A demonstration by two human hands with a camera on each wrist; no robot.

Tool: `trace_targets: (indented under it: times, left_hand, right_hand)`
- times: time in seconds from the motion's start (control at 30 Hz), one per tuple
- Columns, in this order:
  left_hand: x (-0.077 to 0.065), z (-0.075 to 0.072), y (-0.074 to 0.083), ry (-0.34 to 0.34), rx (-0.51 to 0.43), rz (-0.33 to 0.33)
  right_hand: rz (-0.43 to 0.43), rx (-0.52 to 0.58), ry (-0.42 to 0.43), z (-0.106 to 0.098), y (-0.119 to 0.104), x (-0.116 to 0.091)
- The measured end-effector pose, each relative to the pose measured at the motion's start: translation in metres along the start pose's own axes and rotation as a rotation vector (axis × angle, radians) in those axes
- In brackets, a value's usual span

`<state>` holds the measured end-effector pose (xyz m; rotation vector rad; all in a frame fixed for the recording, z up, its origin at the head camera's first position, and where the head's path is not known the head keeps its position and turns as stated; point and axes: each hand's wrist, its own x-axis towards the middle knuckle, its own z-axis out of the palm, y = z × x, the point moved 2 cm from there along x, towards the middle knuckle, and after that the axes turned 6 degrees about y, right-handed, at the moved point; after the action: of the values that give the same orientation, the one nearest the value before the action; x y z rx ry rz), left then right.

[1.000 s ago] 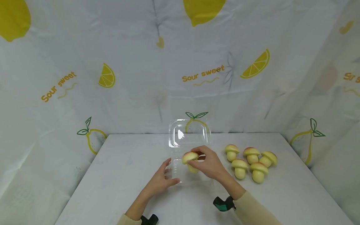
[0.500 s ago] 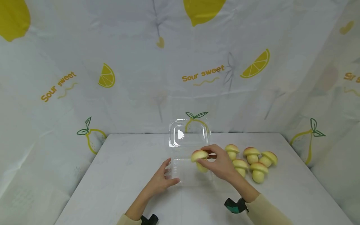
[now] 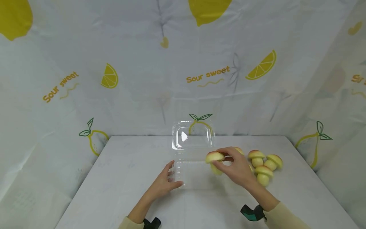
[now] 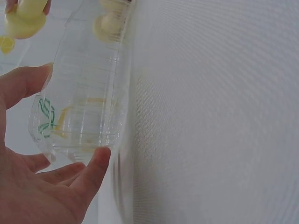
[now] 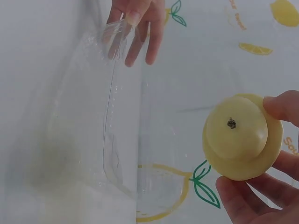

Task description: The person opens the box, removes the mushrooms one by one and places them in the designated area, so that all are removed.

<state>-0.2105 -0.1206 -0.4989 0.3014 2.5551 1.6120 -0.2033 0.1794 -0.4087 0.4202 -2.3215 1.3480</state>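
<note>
My right hand (image 3: pixel 236 167) pinches a pale yellow toy mushroom (image 3: pixel 214 157) with a reddish cap top, held above the right part of a clear plastic clamshell box (image 3: pixel 193 175). In the right wrist view, the mushroom's stem end (image 5: pixel 237 128) faces the camera, between thumb and fingers. My left hand (image 3: pixel 162 182) rests against the box's left side with fingers spread. In the left wrist view, the thumb (image 4: pixel 30 84) touches one edge of the box (image 4: pixel 86 88) and a fingertip touches another. The box's lid (image 3: pixel 193 140) stands raised at the back.
Several more toy mushrooms (image 3: pixel 263 175) stand grouped on the white table (image 3: pixel 128 159) to the right; two are mostly hidden behind my right hand. A lemon-printed white cloth (image 3: pixel 143 105) hangs behind the table and at its sides.
My right hand has moved to the right with the mushroom, from over the box's middle to its right side, and now covers two standing mushrooms. The left hand has stayed put.
</note>
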Motion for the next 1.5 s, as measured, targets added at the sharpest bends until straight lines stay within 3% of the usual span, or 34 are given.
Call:
trace_targets:
  times: [0.77, 1.5]
  left_hand:
    - [0.003, 0.002, 0.001, 0.007, 0.016, -0.001]
    - [0.001, 0.001, 0.001, 0.002, 0.014, 0.016]
  right_hand:
    - [-0.036, -0.094, 0.071, -0.048, 0.020, -0.022]
    - [0.013, -0.226, 0.182, -0.100, 0.053, -0.041]
